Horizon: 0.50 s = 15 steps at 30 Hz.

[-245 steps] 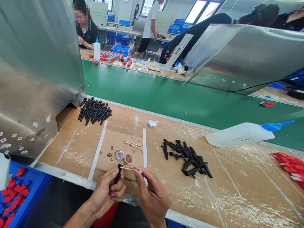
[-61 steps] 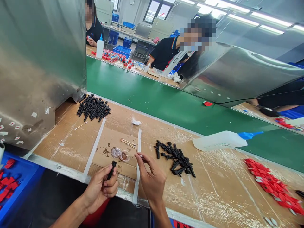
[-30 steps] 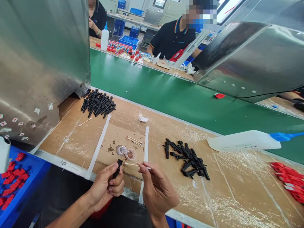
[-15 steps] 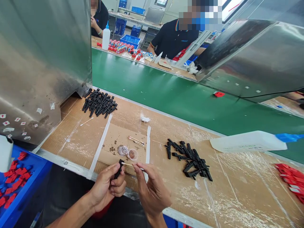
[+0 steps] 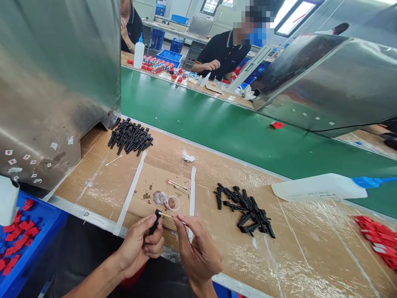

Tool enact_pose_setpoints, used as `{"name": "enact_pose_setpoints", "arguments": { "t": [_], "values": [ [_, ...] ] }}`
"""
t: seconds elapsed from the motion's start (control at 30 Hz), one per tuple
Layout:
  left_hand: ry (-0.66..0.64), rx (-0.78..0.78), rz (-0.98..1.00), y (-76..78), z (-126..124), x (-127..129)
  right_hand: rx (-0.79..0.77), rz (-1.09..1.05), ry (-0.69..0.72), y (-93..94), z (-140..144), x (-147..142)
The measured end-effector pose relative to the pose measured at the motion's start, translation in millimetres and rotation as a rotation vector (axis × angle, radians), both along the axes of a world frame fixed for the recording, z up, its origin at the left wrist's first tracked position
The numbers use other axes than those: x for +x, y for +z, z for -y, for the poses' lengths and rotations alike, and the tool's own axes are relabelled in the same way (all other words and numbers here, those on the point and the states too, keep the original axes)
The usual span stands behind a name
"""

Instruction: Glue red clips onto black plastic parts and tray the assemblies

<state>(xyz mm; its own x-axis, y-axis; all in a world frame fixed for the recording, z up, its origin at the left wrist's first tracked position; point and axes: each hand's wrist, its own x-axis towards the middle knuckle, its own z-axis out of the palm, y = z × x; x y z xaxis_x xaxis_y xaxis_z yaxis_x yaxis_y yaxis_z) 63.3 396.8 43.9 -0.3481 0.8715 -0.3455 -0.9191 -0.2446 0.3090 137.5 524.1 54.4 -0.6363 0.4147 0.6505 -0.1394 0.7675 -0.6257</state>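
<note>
Change: barely shifted over the last half second; swab tip still meeting the top of the black part, both hands kept close together at the near edge.
Left hand: [image 5: 139, 246] fingers closed around a small black part [image 5: 154, 222], pinched between thumb and fingertips.
Right hand: [image 5: 198, 252] thumb and forefinger pinched on a thin swab [image 5: 171, 217].
Part position: above the near edge of the bench, just near of two small clear dishes [image 5: 166, 200].
Part axis: long axis close to upright, tilted slightly right; top end pointing up and away toward the dishes, lower end buried in the fingers.
Swab axis: roughly level, running left to right, tip pointing left onto the part's top.
Surface: cardboard sheet [image 5: 217, 174] taped with white strips and clear film, spotted brown near the dishes.
On the surface: heap of black parts [image 5: 245, 209] to the right; second, tidier heap [image 5: 130, 136] far left; spare swabs [image 5: 176, 185] beyond the dishes; white squeeze bottle [image 5: 319, 187] lying on its side, blue nozzle to the right; red parts [image 5: 376, 238] at far right.
Beyond: green conveyor belt [image 5: 217, 120] crossing left to right.
Sides: steel panels [image 5: 52, 82] on left and right; blue bin [image 5: 21, 244] of red pieces at near left.
Room: other people seated at the far bench, with blue crates behind them.
</note>
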Motion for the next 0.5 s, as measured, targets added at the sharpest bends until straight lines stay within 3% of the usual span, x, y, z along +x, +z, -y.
{"name": "enact_pose_setpoints", "arguments": {
  "t": [0.5],
  "values": [
    [0.000, 0.004, -0.012, -1.8, -0.9, 0.2, 0.085, 0.002, -0.021, 5.7, 1.8, 0.3]
  ]
}}
